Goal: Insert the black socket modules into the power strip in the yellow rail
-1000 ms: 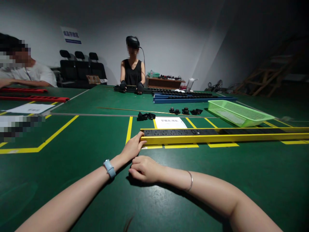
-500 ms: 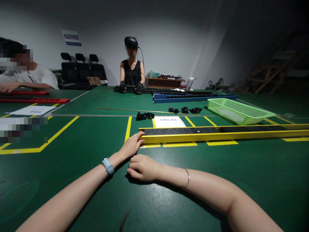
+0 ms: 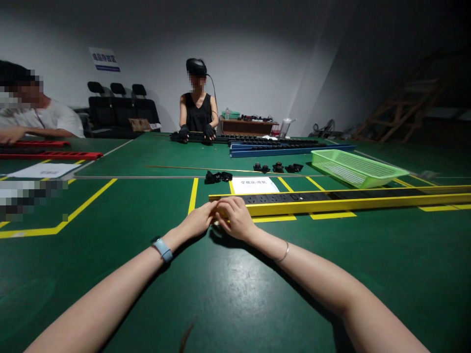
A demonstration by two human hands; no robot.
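Note:
A long yellow power strip (image 3: 312, 203) with a row of black socket modules lies across the green table and runs out past the right side. At its left end my left hand (image 3: 197, 218) grips the rail, fingers curled round the tip. Close against it, my right hand (image 3: 237, 218) bends its fingers over the near edge and top of the same end. Both hands are closed, and the fingertips and the strip's end are partly hidden between them.
Several small black parts (image 3: 218, 177) lie beyond the strip, near a white label sheet (image 3: 255, 185). A green plastic basket (image 3: 358, 168) stands at the right. Farther back are blue rails (image 3: 283, 151). Two co-workers sit or stand around the table, one behind red rails (image 3: 73, 155).
My right hand has moved from the tabletop up and forward onto the strip's left end, beside my left hand. The left hand stays at that end. The view has shifted slightly.

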